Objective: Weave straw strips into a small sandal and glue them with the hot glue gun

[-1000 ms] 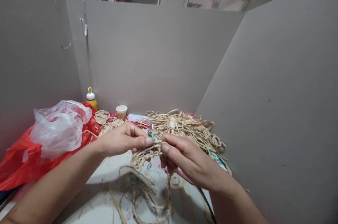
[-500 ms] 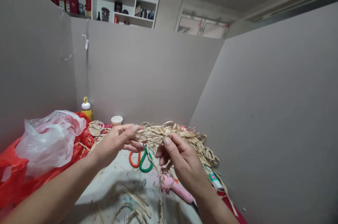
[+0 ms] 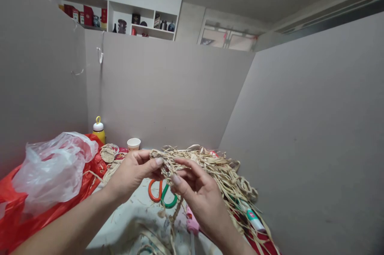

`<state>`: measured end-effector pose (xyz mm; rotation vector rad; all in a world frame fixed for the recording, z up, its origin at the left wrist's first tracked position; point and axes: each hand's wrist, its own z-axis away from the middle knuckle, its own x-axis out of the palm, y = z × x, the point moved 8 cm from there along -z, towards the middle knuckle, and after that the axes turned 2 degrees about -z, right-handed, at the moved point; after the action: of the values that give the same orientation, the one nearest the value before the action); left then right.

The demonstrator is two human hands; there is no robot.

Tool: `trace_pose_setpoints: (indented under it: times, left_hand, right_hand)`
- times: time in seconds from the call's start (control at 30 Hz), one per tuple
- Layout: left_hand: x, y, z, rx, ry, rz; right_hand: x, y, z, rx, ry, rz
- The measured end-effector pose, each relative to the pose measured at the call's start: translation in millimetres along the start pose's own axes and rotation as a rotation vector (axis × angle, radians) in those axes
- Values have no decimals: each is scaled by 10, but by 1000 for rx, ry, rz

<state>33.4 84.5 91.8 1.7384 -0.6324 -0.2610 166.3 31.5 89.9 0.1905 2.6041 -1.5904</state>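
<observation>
Between my hands is a small piece of braided straw (image 3: 166,165), with a braided tail hanging below it toward the table. My left hand (image 3: 135,171) pinches its left end between thumb and fingers. From the right, my right hand (image 3: 198,191) closes thumb and fingers on its lower right edge. Scissors with one orange and one green handle (image 3: 169,199) lie on the table just below; their blades are hidden. A pink glue gun (image 3: 192,221) rests partly behind my right hand. Loose dry straw strips (image 3: 216,171) are heaped behind my hands.
On the left lie a clear plastic bag (image 3: 57,167) and a red bag (image 3: 12,211). A yellow bottle (image 3: 99,131), a paper cup (image 3: 133,143) and a round woven piece (image 3: 107,153) stand or lie at the back. A white-green tube (image 3: 254,219) lies right. Grey partitions (image 3: 162,91) surround the table.
My left hand has closed from loosely spread fingers onto the braided piece, which now shows clearly between both hands. My right hand has shifted slightly left and down. The view has tilted a little upward.
</observation>
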Motion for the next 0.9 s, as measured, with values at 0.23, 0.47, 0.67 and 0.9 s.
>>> trace_pose_setpoints:
  times: [0.23,0.47,0.67,0.9]
  left_hand:
    - [28,-54,7,3,-23,-71]
    - [41,-92,-2,-16,-1,38]
    - [72,-143,-4,-89,-18,140]
    - [58,-82,29,-91,-101,96]
  right_hand:
    - [-36,-261,67,-362,132,231]
    - [20,-393,147,-551,149,324]
    - [58,-422,187,-622,137,328]
    - [47,-362,203,-493,177,266]
